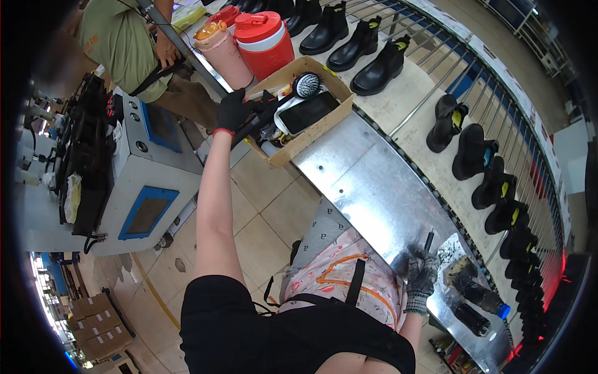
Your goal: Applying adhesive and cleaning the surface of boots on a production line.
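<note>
Inspector: What is the state of the left hand?

Clerk: The left hand (232, 112), in a black glove, is at the left end of an open cardboard box (317, 135). How far the fingers are closed, and whether they hold anything, cannot be told; black glove and dark contents merge.

Inspector: Contents of the box?

Clerk: A round-headed hairbrush (307, 85), a flat black slab (308, 113) (phone-like in shape) and a jumble of small items. A long dark bar (256, 123) slants over the left wall. The box sits at the far end of a metal shelf (355, 168).

Inspector: And the right hand?

Clerk: The right hand (422, 277), in a grey knit glove, is above the near part of the shelf, its fingers curled around a slim black tool (430, 240) that points up and away from the person.

Inspector: Other containers?

Clerk: A blue-capped bottle (483, 297) lies just right of that hand, a dark bottle (471, 320) near it; their contents cannot be made out. Beyond the box are a lidded red jug (266, 53) with a white band and a pink jug (225, 59) with an orange lid.
</note>
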Demonstrator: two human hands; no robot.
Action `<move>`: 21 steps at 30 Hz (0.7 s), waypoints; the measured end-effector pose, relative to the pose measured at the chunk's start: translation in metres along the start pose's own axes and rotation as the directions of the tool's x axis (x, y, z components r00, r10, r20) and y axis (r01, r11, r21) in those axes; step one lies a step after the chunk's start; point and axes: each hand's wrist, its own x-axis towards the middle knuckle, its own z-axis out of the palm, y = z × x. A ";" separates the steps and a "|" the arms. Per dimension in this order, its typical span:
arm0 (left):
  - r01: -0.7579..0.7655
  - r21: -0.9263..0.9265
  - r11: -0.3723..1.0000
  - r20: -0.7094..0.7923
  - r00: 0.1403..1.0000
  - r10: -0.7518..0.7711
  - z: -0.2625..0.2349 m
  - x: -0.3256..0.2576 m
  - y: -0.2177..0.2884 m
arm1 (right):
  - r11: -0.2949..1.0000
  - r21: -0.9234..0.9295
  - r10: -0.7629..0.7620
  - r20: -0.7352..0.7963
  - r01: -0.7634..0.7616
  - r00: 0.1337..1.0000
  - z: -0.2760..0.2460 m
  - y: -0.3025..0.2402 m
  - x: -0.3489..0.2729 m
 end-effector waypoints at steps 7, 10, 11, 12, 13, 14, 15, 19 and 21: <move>-0.033 -0.225 0.974 -0.292 0.956 -0.035 0.016 -0.059 0.083 | 0.910 0.396 0.170 -0.080 -0.126 0.982 0.005 -0.001 -0.006; -0.158 -0.028 0.987 -0.204 0.967 0.149 0.032 -0.071 0.080 | 0.989 0.130 0.077 -0.021 -0.074 0.997 0.007 0.008 0.001; -0.286 0.155 0.945 -0.169 0.935 0.311 0.040 -0.072 0.076 | 0.996 0.001 0.093 0.003 -0.093 0.996 0.006 0.004 0.005; -0.285 0.154 0.946 -0.169 0.936 0.309 0.046 -0.071 0.072 | 0.996 -0.001 0.092 0.004 -0.092 0.996 0.006 0.004 0.007; -0.241 0.171 0.955 -0.068 0.964 0.256 0.051 -0.068 0.069 | 0.992 -0.054 0.115 0.031 -0.113 0.993 0.007 0.006 0.009; -0.203 0.190 0.961 0.034 0.979 0.200 0.056 -0.064 0.068 | 0.985 -0.109 0.142 0.053 -0.135 0.989 0.007 0.008 0.011; -0.206 0.188 0.960 0.034 0.979 0.203 0.059 -0.060 0.067 | 0.985 -0.109 0.143 0.050 -0.137 0.988 0.007 0.010 0.012; -0.171 0.284 0.944 0.029 0.985 0.170 0.094 -0.042 0.026 | 0.990 -0.105 0.096 0.059 -0.090 0.994 0.006 0.015 0.013; -0.118 0.331 0.936 -0.030 0.990 0.136 0.089 -0.039 0.037 | 0.993 -0.098 0.065 0.052 -0.059 0.997 0.006 0.016 0.013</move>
